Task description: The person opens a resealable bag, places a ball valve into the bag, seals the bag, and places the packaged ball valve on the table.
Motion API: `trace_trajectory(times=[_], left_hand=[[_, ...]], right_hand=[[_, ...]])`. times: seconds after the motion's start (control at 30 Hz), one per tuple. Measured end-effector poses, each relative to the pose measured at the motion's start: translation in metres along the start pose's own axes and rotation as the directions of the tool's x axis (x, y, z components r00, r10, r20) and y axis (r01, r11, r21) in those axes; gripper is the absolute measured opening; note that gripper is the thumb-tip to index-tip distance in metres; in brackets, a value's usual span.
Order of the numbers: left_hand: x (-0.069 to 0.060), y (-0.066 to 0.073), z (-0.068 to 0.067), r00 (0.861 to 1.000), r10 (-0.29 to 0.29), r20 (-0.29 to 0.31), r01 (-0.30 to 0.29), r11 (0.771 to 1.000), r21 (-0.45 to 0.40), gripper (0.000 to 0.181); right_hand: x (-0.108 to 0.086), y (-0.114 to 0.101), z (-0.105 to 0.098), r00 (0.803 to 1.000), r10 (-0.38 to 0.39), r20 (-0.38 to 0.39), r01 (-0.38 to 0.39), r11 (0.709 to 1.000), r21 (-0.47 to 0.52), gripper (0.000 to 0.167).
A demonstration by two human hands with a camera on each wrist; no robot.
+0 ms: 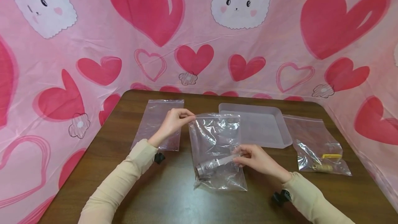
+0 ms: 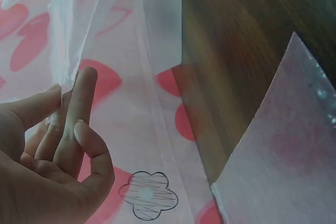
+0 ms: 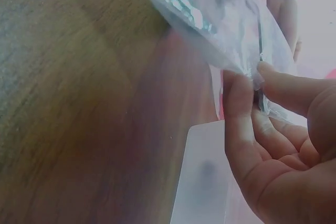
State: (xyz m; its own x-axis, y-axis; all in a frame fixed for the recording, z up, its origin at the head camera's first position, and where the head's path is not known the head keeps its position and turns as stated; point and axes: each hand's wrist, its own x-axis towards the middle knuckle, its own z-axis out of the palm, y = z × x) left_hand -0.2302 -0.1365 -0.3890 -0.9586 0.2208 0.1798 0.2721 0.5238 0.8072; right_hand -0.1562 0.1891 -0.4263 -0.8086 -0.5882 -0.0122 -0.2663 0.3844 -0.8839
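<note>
A clear zip bag is held up over the middle of the table. My left hand pinches its top left corner between thumb and fingers, as the left wrist view also shows at the hand. Inside the bag lies a silver-grey object with a rounded end and a long flat part; its exact kind cannot be told. My right hand pinches the flat part's right end through the plastic. Close up in the right wrist view, thumb and fingers of the hand grip the bag around a thin, dark-edged piece.
On the left lies a flat zip bag. Behind the held bag stands a shallow translucent tray. To the right, another zip bag contains a yellow piece and a tan cylinder. A pink heart-print cloth hangs behind the table.
</note>
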Motion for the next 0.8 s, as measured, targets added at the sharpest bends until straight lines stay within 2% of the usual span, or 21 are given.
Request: trace_trajectory(times=[0.1,0.3,0.47,0.63,0.73,0.8], left_hand=[[0.001,-0.001,0.0,1.0,-0.004,-0.001,0.004,1.0,0.005,0.016],[0.003,-0.005,0.0,1.0,0.003,-0.006,-0.003,1.0,0.019,0.016],[0.003,-0.006,0.001,1.0,0.016,-0.006,-0.015,0.999,0.039,0.015],[0.002,-0.007,0.0,1.0,-0.009,-0.022,0.01,0.999,0.053,0.015],[0.002,-0.008,-0.001,0.999,-0.021,-0.031,0.023,0.998,0.065,0.016],[0.002,-0.008,-0.001,0.999,-0.025,-0.029,0.027,0.997,0.07,0.016]], right_hand=[[0.002,0.0,0.0,1.0,-0.017,-0.006,0.017,0.999,-0.029,0.019],[0.005,0.002,0.001,0.996,-0.073,-0.055,0.063,0.982,-0.181,0.011],[0.008,0.003,0.001,0.996,-0.072,-0.058,0.059,0.979,-0.197,0.01],[0.012,0.004,-0.001,0.995,-0.07,-0.072,0.051,0.971,-0.235,0.013],[0.014,0.003,0.0,0.996,-0.037,-0.079,0.022,0.984,-0.175,0.021],[0.016,0.003,0.002,0.998,0.015,-0.057,-0.017,0.999,-0.046,0.029]])
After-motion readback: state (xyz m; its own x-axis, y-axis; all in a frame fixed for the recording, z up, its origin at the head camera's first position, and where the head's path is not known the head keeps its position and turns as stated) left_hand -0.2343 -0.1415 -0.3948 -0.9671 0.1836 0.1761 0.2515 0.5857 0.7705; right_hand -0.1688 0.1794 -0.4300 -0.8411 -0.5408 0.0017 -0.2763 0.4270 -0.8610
